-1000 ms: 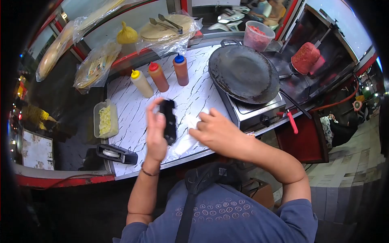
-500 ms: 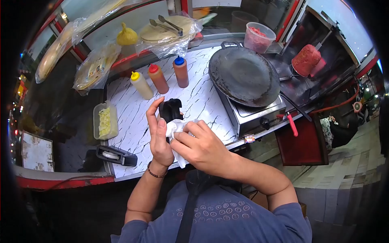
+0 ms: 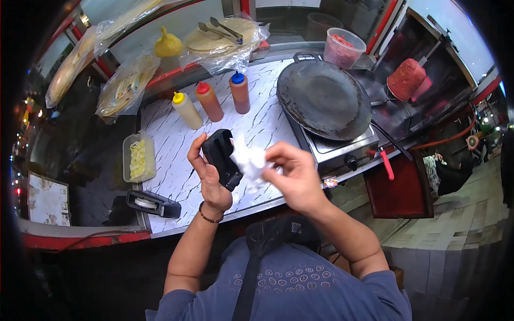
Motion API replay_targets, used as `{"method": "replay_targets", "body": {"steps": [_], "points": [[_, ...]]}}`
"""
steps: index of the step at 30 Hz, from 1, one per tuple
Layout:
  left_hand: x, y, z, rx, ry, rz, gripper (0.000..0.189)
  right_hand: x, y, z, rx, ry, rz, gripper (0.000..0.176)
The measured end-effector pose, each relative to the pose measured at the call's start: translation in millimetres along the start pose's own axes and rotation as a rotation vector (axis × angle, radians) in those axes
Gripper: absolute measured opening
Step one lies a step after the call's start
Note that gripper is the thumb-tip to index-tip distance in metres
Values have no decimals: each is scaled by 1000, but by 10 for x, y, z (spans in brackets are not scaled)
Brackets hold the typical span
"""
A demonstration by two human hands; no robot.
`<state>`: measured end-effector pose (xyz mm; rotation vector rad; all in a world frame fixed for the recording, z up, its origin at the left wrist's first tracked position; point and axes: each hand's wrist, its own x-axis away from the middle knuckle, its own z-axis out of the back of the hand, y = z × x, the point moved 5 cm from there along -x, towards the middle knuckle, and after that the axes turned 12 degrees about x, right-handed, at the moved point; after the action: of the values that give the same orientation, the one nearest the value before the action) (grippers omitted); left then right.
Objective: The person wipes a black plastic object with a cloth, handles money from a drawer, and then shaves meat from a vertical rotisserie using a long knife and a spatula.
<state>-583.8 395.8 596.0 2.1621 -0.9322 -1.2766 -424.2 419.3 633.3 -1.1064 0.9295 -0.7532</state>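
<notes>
Cradling a black, hollow, plastic-looking case (image 3: pixel 220 155), the person's left hand (image 3: pixel 216 195) wrapped its outer side, a sensible hold for something probably light and stiff. Just right, the right hand (image 3: pixel 300 179) pinched a crumpled white tissue (image 3: pixel 249 162), likely soft and easily torn. Below both, circled letters (image 3: pixel 289 279) on the blue cloth shirt (image 3: pixel 316 307) were unreadable.
</notes>
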Motion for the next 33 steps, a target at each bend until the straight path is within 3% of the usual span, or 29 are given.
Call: {"method": "replay_targets", "body": {"steps": [2,3,5,7,10,12,13,15,17,19,21,23,24,25,27,29,30,31,33], "points": [[-43,34,-50,210,-118,61,62,54,-186,226,372,225,202,14],[-41,34,-81,212,-118,62,62,37,-183,229,373,225,201,14],[-66,74,-120,53,31,22,67,95,-376,43,799,153,744,15],[-37,49,-132,133,-99,107,62,114,-338,-163,1112,65,898,17],[17,-29,-84,65,-171,60,57,137,-307,-304,1175,-53,856,20],[59,-43,-153,21,-193,-14,54,79,-163,-261,900,-100,612,18],[71,-96,-113,22,-196,-9,54,100,-157,-284,900,-97,608,18],[106,-170,-62,-3,-298,-33,59,82,31,-255,438,-122,125,17],[148,-188,-60,-1,-320,-47,61,80,156,-266,378,-161,22,11],[191,-177,-19,75,-240,-80,62,128,342,-316,-202,-247,-209,9],[181,-172,81,6,-60,0,64,163,297,-192,-376,-142,-217,12],[95,-66,144,17,40,27,65,152,234,86,-362,42,-134,13],[83,-45,84,209,-36,106,65,155,193,205,-339,86,-73,14],[77,-20,72,208,-33,111,65,173,143,294,-317,133,-19,15],[60,10,16,376,-70,125,66,213,-49,318,-214,183,56,16],[58,30,-48,296,-35,140,69,281,-367,154,542,170,619,21],[54,41,-77,213,-4,127,70,324,-388,-48,787,199,791,18],[94,-1,-100,282,-48,170,70,310,-414,-185,953,136,871,18],[103,-14,-131,212,-82,153,67,281,-350,-366,1154,84,798,18]]}}
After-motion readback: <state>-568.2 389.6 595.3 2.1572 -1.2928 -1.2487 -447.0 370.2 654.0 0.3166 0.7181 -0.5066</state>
